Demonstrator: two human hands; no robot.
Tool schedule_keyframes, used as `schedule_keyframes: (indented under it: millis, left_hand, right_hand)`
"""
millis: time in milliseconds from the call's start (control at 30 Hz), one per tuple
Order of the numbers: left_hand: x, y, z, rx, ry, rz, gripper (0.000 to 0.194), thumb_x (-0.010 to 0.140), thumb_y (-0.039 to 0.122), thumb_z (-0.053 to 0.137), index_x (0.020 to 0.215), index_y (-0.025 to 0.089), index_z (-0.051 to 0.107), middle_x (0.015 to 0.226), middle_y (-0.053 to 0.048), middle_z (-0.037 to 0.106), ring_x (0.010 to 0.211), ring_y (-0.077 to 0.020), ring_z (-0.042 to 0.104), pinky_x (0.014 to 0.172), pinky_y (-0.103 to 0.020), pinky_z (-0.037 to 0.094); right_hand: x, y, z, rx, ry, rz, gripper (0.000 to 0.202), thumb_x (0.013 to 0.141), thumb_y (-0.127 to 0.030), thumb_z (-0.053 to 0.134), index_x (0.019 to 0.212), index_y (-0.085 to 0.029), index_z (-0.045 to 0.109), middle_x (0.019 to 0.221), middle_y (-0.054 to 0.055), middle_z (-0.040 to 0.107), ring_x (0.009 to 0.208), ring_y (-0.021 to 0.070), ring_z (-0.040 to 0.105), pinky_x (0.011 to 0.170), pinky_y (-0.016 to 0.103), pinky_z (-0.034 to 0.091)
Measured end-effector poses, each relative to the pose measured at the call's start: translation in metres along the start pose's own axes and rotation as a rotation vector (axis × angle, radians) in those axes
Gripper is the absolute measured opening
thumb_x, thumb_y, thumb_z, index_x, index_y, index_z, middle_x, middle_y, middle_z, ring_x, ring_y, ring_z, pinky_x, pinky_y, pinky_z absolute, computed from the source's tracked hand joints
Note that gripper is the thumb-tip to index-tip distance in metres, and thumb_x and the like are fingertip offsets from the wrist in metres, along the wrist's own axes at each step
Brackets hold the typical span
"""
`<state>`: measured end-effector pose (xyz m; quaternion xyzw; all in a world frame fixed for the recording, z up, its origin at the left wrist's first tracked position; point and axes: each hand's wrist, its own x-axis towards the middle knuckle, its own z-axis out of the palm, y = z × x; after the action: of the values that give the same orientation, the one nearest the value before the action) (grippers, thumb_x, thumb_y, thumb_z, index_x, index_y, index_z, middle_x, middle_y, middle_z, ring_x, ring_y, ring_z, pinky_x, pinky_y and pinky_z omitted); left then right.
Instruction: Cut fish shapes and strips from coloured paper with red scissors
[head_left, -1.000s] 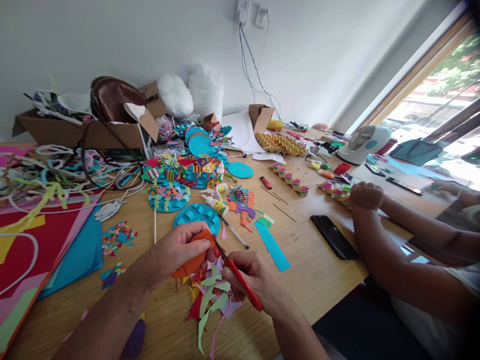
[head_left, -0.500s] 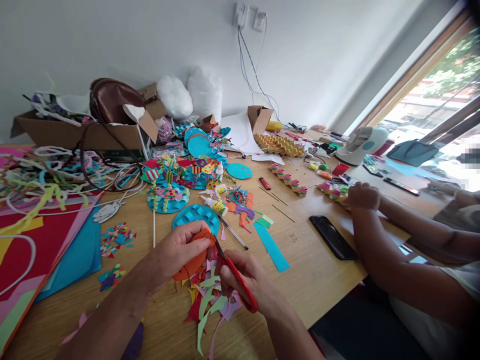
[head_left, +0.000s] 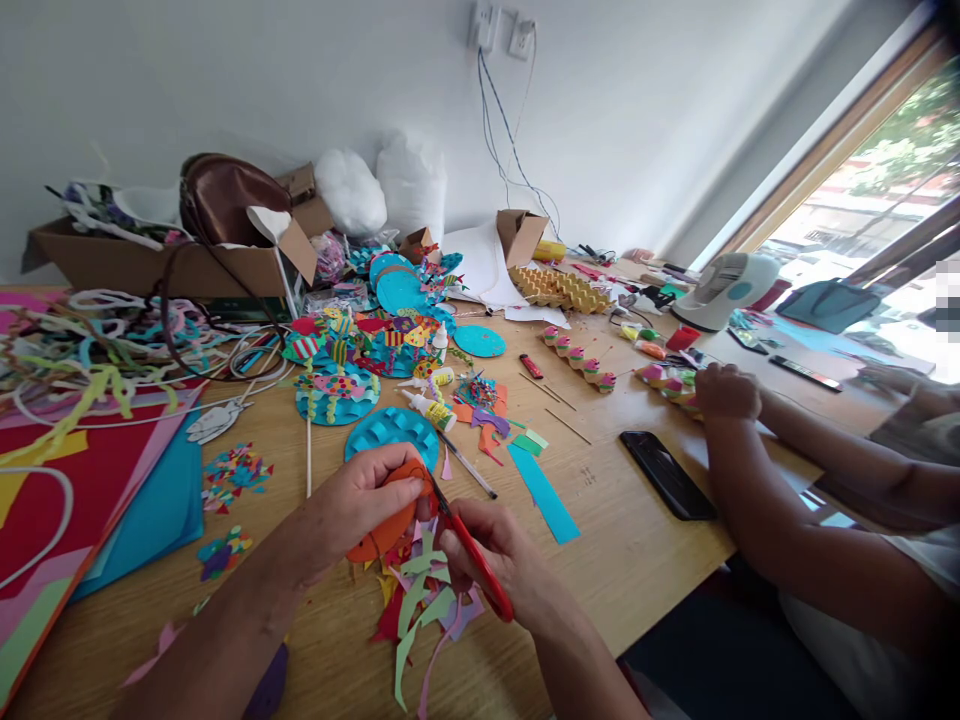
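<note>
A piece of orange paper (head_left: pixel 384 532) with dark drawn lines is pinched between the thumb and fingers of my left hand (head_left: pixel 379 490). My right hand (head_left: pixel 487 545) grips the red-handled scissors (head_left: pixel 484 565), whose dark blades meet the right edge of the orange paper. Below both hands lies a heap of paper scraps (head_left: pixel 416 600) in green, red, yellow and lilac. Just beyond my left hand rests a blue disc with raised paper strips (head_left: pixel 391 432). A pen (head_left: pixel 471 468) and a glue bottle (head_left: pixel 431 408) lie past the scissors.
Coloured paper sheets (head_left: pixel 142 510) and tangled cords (head_left: pixel 112 350) spread on the left. A brown bag (head_left: pixel 232 200) sits in a cardboard box (head_left: pixel 142 270) by the wall. To the right are a black phone (head_left: pixel 666 475) and another person's hand (head_left: pixel 727 390) on an egg-carton strip.
The scissors' red handles look closer together than before. My hands and the orange paper have hardly shifted.
</note>
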<state>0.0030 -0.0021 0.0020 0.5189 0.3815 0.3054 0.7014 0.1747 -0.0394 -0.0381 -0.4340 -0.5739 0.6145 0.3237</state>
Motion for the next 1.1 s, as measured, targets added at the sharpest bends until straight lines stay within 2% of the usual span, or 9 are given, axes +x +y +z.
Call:
schedule_keyframes:
  millis: [267,400,600,700,800,933,1000,1100]
  left_hand:
    - [0.001,-0.001,-0.001,-0.010,0.002,-0.006,0.011,0.073,0.028,0.057,0.070,0.017,0.055,0.062,0.001,0.059,0.054,-0.0106,0.053,0.054,-0.022,0.040]
    - [0.001,0.000,0.000,0.006,0.005,-0.028,0.012,0.072,0.028,0.058,0.069,0.016,0.056,0.062,0.001,0.059,0.054,-0.0103,0.053,0.053,-0.021,0.040]
    - [0.002,-0.002,-0.006,-0.024,-0.042,-0.017,0.012,0.073,0.027,0.059,0.071,0.016,0.057,0.060,0.001,0.060,0.053,-0.0088,0.053,0.050,-0.019,0.038]
    - [0.001,-0.001,-0.009,-0.071,-0.034,-0.001,0.012,0.077,0.028,0.057,0.077,0.016,0.056,0.064,-0.001,0.062,0.054,-0.0092,0.054,0.051,-0.019,0.040]
    - [-0.002,0.000,-0.010,-0.182,0.014,0.037,0.015,0.079,0.029,0.055,0.091,0.019,0.054,0.071,-0.002,0.065,0.061,-0.0113,0.057,0.058,-0.022,0.044]
    - [-0.001,-0.003,-0.005,-0.340,0.027,0.177,0.030,0.073,0.033,0.062,0.100,0.022,0.056,0.084,-0.004,0.065,0.075,-0.0160,0.058,0.062,-0.025,0.046]
    - [0.000,-0.006,0.000,-0.334,0.054,0.238,0.030,0.069,0.033,0.066,0.095,0.020,0.060,0.088,-0.005,0.064,0.078,-0.0180,0.057,0.062,-0.025,0.047]
    - [0.004,-0.008,0.009,-0.237,0.157,0.252,0.023,0.064,0.029,0.069,0.082,0.017,0.064,0.078,-0.004,0.064,0.069,-0.0167,0.057,0.060,-0.026,0.047]
  right_hand:
    - [-0.001,0.002,-0.001,-0.049,0.033,-0.012,0.039,0.073,-0.054,0.057,0.067,-0.015,0.052,0.055,-0.004,0.044,0.047,0.0069,0.041,0.041,0.017,0.032]
    - [-0.003,0.003,-0.004,-0.088,0.039,-0.014,0.038,0.073,-0.052,0.057,0.065,-0.016,0.049,0.055,-0.004,0.043,0.048,0.0067,0.040,0.042,0.018,0.029]
    - [-0.004,0.002,-0.005,-0.071,0.033,0.008,0.037,0.072,-0.049,0.060,0.062,-0.016,0.049,0.052,-0.005,0.044,0.045,0.0065,0.042,0.041,0.018,0.029]
    - [-0.002,0.003,-0.003,0.048,0.026,0.017,0.040,0.073,-0.052,0.057,0.061,-0.015,0.048,0.048,-0.005,0.045,0.040,0.0060,0.042,0.038,0.018,0.029]
    - [0.004,0.006,0.003,0.230,0.070,-0.010,0.040,0.074,-0.053,0.055,0.063,-0.015,0.050,0.045,-0.006,0.044,0.035,0.0053,0.040,0.035,0.017,0.028]
    - [0.013,0.004,0.015,0.449,0.174,-0.090,0.039,0.075,-0.051,0.055,0.064,-0.014,0.052,0.043,-0.007,0.041,0.033,0.0042,0.039,0.034,0.016,0.029]
    - [0.017,0.000,0.021,0.514,0.213,-0.108,0.039,0.075,-0.050,0.057,0.063,-0.014,0.052,0.043,-0.007,0.042,0.033,0.0040,0.039,0.034,0.016,0.028]
    - [0.020,-0.004,0.028,0.545,0.230,-0.104,0.040,0.072,-0.051,0.059,0.061,-0.013,0.052,0.041,-0.007,0.042,0.032,0.0040,0.039,0.032,0.016,0.027]
